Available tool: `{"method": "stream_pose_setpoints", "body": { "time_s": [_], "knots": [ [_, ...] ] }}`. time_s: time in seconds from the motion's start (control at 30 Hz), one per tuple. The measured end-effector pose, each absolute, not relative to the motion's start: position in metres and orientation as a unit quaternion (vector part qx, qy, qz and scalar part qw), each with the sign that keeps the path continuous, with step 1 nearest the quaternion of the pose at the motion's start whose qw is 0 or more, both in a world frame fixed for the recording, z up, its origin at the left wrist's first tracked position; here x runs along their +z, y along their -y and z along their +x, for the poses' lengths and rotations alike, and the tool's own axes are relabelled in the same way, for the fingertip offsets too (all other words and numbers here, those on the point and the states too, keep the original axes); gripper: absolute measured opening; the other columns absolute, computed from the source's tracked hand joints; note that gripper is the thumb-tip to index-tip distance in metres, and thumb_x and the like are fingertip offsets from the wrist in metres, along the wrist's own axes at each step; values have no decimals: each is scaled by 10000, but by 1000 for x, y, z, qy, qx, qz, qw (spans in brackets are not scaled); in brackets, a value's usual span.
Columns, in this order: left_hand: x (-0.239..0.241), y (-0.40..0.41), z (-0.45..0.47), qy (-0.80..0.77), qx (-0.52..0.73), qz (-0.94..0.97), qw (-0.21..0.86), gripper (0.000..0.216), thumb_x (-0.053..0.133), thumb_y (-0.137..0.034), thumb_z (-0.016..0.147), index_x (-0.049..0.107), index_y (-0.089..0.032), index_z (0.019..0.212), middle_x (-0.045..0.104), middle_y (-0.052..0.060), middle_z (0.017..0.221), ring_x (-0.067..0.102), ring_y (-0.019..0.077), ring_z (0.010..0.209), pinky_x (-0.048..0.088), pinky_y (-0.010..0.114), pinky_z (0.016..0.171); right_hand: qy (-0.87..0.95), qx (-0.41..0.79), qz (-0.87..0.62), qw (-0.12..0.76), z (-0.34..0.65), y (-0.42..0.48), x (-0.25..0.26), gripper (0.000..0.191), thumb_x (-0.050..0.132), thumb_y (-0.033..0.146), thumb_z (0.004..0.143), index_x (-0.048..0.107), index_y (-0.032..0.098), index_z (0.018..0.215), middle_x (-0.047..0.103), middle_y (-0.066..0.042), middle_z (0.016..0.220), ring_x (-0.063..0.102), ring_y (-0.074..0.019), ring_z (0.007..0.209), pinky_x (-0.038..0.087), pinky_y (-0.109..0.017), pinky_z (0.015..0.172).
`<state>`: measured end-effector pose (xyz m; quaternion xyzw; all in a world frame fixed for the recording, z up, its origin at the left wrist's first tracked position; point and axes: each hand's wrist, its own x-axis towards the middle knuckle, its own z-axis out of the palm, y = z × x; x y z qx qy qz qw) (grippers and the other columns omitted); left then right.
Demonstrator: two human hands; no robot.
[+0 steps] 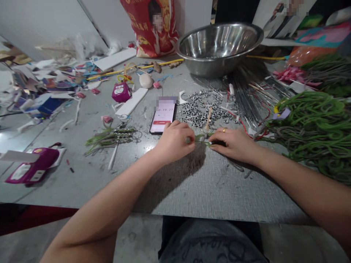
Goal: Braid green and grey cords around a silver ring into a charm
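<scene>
My left hand [174, 140] is closed in a pinch around a small metal nut on one end of a green cord [201, 137]. My right hand [233, 143], a ring on one finger, is closed on the other end of the same cord. The cord runs short and level between the two hands, just above the grey table [192, 182]. Behind the hands lies a spread of several loose metal nuts [203, 107] with a small wooden stick [208, 118] standing among them.
A phone [163, 115] showing a timer lies behind my left hand. A steel bowl [219, 45] stands at the back, thin metal rods [246, 95] beside it. A heap of green cords [309, 128] fills the right. Finished cord bundles [112, 137] and pink gadgets [33, 168] lie left.
</scene>
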<state>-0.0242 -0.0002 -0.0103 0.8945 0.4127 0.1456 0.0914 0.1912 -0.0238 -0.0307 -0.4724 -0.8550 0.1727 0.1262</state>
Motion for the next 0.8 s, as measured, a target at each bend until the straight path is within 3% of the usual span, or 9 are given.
{"method": "stream_pose_setpoints", "body": {
  "time_s": [0.27,0.4,0.6,0.8],
  "knots": [
    [2,-5,-38,-399,14,915,64,80,557,-170,679,630,-187,651,586,27,717,504,176,716,388,350,731,861,162,-467,120,192,23,-32,207,522,302,849,645,202,983,657,-64,969,608,-206,883,434,-325,758],
    [1,-1,-33,-389,67,917,60,91,570,-234,755,635,-174,778,608,34,760,530,175,738,406,337,740,858,161,-474,117,192,24,-31,208,530,295,842,649,202,984,661,-66,962,611,-202,860,436,-321,742],
    [-17,10,-14,-304,140,941,52,294,606,-380,803,609,-159,998,629,57,914,544,191,850,427,317,752,852,177,-478,123,191,24,-31,187,531,261,829,643,199,966,660,-56,965,610,-200,879,437,-325,762],
    [-33,12,2,-307,169,935,51,223,562,-368,846,637,-169,912,642,39,843,531,171,786,419,296,724,847,175,-490,106,189,23,-31,166,513,209,821,638,187,928,647,-55,903,606,-200,850,429,-315,716]
  ]
}}
